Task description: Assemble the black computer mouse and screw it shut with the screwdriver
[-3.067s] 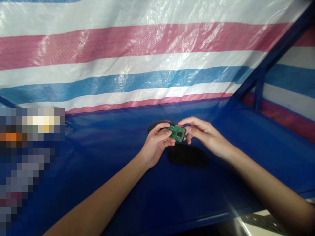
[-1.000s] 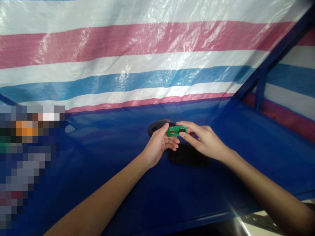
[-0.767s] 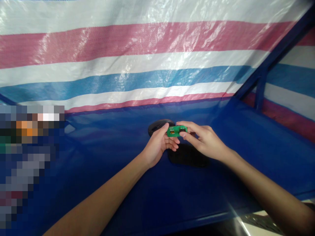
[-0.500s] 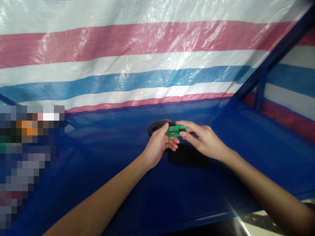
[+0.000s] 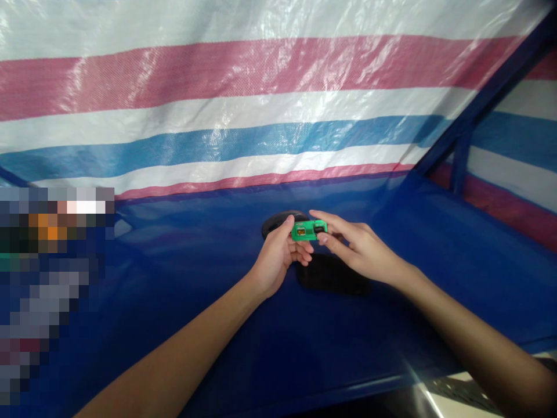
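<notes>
A small green circuit board (image 5: 309, 231) is held up above the blue table, facing me. It bears a gold-coloured part near its left end and a black part towards its right. My left hand (image 5: 278, 255) pinches the board's left end, thumb in front, the other fingers curled behind and below. At the right end, the thumb and index finger of my right hand (image 5: 357, 241) close around the board near the black part. Behind my left thumb lies a rounded black shell (image 5: 275, 223), partly covered. Beneath the hands rests a flat, dark, oval piece (image 5: 331, 276).
The blue table (image 5: 195, 255) runs back to a striped plastic sheet (image 5: 243, 104). A blue metal bar (image 5: 487, 87) slants along the right side. At the left, a pixelated patch hides what is there. The table's front edge (image 5: 369, 383) crosses below my right forearm.
The board has shifted slightly left together with the left fingertips. My right index fingertip has risen a little above the board's top edge.
</notes>
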{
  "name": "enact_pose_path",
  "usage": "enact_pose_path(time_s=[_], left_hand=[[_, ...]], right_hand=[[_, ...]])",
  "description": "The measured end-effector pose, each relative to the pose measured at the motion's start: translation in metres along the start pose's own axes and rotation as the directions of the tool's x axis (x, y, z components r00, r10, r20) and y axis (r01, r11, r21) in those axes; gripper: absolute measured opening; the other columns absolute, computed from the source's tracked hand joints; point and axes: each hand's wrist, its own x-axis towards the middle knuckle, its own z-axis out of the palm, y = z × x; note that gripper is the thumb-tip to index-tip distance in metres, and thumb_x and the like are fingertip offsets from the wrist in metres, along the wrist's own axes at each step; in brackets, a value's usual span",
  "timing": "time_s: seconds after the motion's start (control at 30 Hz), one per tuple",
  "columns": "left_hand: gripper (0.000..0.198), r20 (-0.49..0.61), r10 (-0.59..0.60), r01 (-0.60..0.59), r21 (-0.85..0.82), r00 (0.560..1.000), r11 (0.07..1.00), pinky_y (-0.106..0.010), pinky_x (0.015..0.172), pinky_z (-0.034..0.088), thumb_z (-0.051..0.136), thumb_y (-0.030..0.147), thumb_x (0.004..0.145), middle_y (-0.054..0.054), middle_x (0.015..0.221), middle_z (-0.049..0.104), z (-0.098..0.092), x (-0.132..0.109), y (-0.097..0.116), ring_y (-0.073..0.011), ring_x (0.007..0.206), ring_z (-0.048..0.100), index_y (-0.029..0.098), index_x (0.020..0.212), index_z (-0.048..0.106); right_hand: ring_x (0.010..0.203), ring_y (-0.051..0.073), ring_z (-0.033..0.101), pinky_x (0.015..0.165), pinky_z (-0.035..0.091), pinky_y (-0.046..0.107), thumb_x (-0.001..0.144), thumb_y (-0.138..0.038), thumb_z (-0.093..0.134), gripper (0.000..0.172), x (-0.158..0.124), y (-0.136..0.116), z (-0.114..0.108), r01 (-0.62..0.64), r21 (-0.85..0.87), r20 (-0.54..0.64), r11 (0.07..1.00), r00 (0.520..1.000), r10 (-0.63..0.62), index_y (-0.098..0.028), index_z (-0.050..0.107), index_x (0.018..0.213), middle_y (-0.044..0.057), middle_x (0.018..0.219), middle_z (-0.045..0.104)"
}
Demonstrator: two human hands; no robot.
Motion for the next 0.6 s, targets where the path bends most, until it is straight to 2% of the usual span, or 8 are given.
enact_pose_path(time_s=[0.17,0.4,0.6], left_hand=[[0.045,0.017,0.012,-0.012,-0.004,1.0,1.0,-0.02,0.047,0.042,0.048,0.055,0.083,-0.001,0.054,0.059,-0.0015,0.0016,-0.0016,-0.0088,0.044,0.053,0.012,0.074,0.058],[0.045,0.05,0.007,-0.007,-0.001,0.999,1.0,-0.021,0.047,0.043,0.047,0.055,0.084,-0.001,0.053,0.057,-0.0039,0.0021,-0.0025,-0.0095,0.045,0.053,0.012,0.075,0.058],[0.046,0.09,0.007,-0.01,0.029,0.996,1.0,-0.02,0.047,0.043,0.05,0.056,0.082,-0.001,0.052,0.057,-0.004,0.0028,-0.0044,-0.0092,0.045,0.053,0.012,0.072,0.058]], right_hand=[[0.061,0.01,0.062,0.061,0.048,0.02,0.091,-0.024,0.046,0.046,0.0001,0.0004,-0.0001,0.01,0.002,0.012,1.0,1.0,-0.01,-0.014,0.042,0.136,0.003,0.085,0.07],[0.058,0.01,0.059,0.057,0.046,0.019,0.089,-0.027,0.051,0.044,-0.0009,0.0022,-0.0002,0.009,0.023,0.021,1.0,1.0,-0.01,-0.018,0.047,0.132,0.0,0.078,0.068],[0.065,0.01,0.061,0.06,0.046,0.019,0.088,-0.029,0.054,0.032,-0.0004,0.002,0.0018,0.008,0.047,-0.003,0.999,1.0,-0.008,-0.02,0.055,0.119,0.0,0.09,0.07]])
